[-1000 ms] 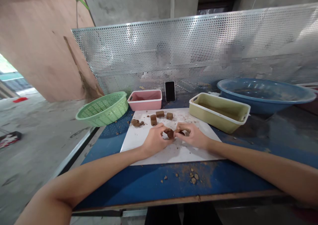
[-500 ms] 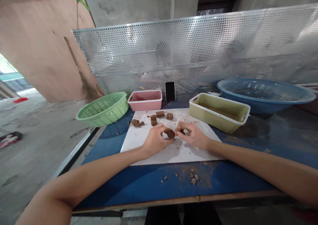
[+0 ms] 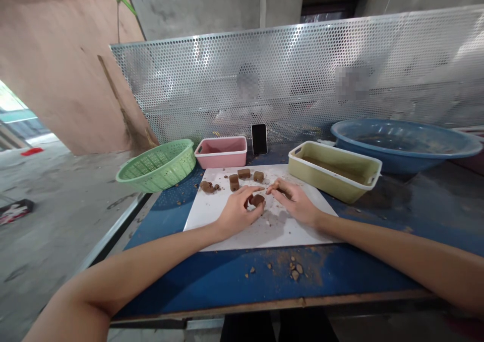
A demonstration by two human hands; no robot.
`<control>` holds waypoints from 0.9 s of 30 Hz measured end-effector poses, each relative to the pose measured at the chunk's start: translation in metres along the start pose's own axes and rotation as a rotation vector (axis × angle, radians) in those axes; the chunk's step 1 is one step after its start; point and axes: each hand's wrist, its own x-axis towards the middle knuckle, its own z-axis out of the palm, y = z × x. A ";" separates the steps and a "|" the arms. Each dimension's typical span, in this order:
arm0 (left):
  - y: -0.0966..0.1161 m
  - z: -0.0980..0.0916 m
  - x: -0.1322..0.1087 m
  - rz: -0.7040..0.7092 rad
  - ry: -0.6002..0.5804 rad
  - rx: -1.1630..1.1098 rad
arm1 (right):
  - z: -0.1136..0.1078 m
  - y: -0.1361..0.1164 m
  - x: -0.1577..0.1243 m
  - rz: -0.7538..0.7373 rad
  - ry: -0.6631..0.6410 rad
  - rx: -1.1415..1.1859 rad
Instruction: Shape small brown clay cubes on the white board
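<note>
On a white board [image 3: 227, 233], my left hand [image 3: 239, 212] curls its thumb and fingers around a brown lump of clay [image 3: 258, 200]. Its index finger stretches above the lump. My right hand [image 3: 294, 201] is just to the right, apart from that lump, with fingers bent and the thumb close to them. Whether a bit of clay sits between those fingertips is hidden. Beyond the hands stand small shaped clay blocks: one upright [image 3: 234, 182], one lying at the back [image 3: 244, 173] and one to the right [image 3: 258, 176]. A rough clay lump [image 3: 206, 187] lies at the board's left.
Behind the board are a green basket [image 3: 161, 168], a pink bin [image 3: 223, 158], an upright phone-like device [image 3: 259, 139] and a yellow-green bin [image 3: 328, 178]. At the right back rests a blue basin [image 3: 401, 155]. A perforated metal panel [image 3: 227, 90] closes the rear. Crumbs [image 3: 295, 274] lie near the front edge.
My right fingers have drawn slightly away from the clay in my left hand. The left index finger has straightened over the lump. The blocks have not moved.
</note>
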 end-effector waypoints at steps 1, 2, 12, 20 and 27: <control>0.000 0.000 0.000 0.019 -0.008 0.007 | 0.000 0.001 0.000 -0.003 0.003 0.002; 0.000 -0.001 0.000 0.031 -0.015 0.012 | 0.000 0.001 0.000 -0.003 0.002 0.001; 0.002 -0.003 0.000 -0.183 -0.117 -0.050 | -0.001 0.003 -0.001 -0.003 -0.032 0.012; 0.004 -0.002 -0.002 -0.220 -0.100 0.004 | 0.000 -0.003 -0.004 -0.028 -0.162 0.087; 0.002 -0.004 -0.003 -0.221 -0.176 0.054 | 0.002 -0.005 -0.002 -0.012 -0.269 0.081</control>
